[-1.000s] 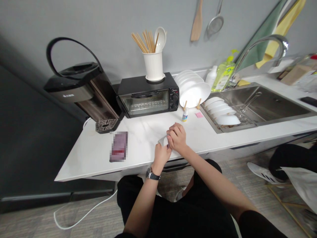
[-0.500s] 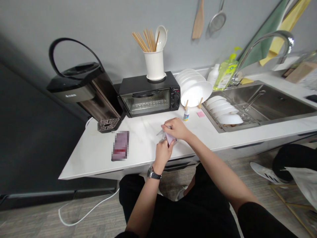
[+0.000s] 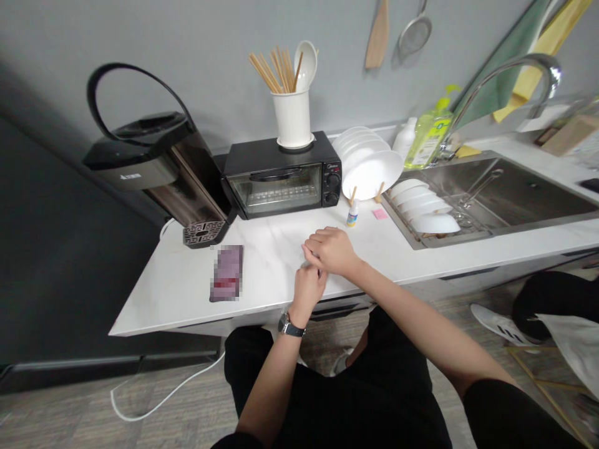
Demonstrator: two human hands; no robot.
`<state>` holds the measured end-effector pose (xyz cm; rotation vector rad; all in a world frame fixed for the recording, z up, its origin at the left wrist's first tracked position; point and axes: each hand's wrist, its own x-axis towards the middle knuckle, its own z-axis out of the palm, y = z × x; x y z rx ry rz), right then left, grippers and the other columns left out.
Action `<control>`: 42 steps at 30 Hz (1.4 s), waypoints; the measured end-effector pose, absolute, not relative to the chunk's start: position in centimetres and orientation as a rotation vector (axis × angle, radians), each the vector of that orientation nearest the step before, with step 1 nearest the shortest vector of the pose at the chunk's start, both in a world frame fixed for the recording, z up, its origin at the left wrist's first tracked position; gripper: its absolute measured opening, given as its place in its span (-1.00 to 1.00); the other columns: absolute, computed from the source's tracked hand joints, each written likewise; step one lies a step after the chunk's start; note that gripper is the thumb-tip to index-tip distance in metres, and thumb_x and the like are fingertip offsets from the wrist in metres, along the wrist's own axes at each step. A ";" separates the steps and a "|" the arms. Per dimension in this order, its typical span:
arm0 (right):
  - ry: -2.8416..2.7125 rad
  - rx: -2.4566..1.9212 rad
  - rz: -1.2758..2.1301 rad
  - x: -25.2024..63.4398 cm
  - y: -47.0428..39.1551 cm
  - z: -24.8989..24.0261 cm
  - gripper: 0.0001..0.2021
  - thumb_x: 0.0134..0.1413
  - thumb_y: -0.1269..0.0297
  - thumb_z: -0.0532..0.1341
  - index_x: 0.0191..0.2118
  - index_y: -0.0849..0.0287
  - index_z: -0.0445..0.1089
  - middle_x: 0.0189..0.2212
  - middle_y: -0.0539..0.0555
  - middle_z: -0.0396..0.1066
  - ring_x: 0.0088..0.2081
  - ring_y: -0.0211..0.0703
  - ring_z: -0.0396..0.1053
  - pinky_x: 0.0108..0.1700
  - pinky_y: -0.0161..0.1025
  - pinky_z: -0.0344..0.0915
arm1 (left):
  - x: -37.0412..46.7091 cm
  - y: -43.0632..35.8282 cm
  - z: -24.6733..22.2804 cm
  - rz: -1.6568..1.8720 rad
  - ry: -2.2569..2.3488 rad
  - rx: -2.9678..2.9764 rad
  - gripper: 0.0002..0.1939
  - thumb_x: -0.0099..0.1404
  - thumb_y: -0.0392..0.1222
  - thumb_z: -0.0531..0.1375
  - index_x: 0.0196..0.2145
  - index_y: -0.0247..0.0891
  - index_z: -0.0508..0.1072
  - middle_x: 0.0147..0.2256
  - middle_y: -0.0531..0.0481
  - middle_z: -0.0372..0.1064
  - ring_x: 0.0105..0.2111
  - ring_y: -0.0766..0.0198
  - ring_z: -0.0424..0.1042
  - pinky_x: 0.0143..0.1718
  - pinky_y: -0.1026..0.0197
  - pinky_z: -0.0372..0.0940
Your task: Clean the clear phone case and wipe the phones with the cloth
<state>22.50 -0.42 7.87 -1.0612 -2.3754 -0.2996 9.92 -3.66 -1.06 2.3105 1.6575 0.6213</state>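
Over the front part of the white countertop (image 3: 276, 249), my two hands are pressed together. My left hand (image 3: 309, 290), with a dark-strapped watch at the wrist, is closed in a fist below the other. My right hand (image 3: 333, 251) is curled over its top, fingers wrapped inward. Whatever lies between them is covered by the fingers. Beyond my right hand stands a small white bottle (image 3: 352, 215) with a coloured label, beside a pink sticky note (image 3: 379, 214). A phone-shaped purple item (image 3: 228, 274), blurred out, lies to the left.
A toaster oven (image 3: 281, 181) carries a white holder (image 3: 293, 118) of chopsticks and a ladle. To its left stands a black drink dispenser (image 3: 163, 174). Racked plates (image 3: 372, 178), bowls (image 3: 435, 223) and a sink (image 3: 519, 199) are on the right. Another person's shoe (image 3: 500, 324) shows at right.
My right hand has turned and closed down over my left. The pale pink piece and clear plastic that showed between my fingers are now hidden. The view has shifted slightly.
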 end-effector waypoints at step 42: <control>-2.197 -0.771 -0.477 21.8 1.4 4.3 -0.57 0.47 0.20 0.07 -0.48 0.10 0.42 -0.47 0.06 0.39 -0.34 -0.10 0.20 -0.22 -0.08 0.01 | 9.7 -3.8 -1.2 0.684 1.618 2.280 -0.83 0.41 -0.29 0.23 -0.35 -0.29 0.58 -0.36 -0.17 0.60 -0.33 0.07 0.59 -0.30 0.16 0.34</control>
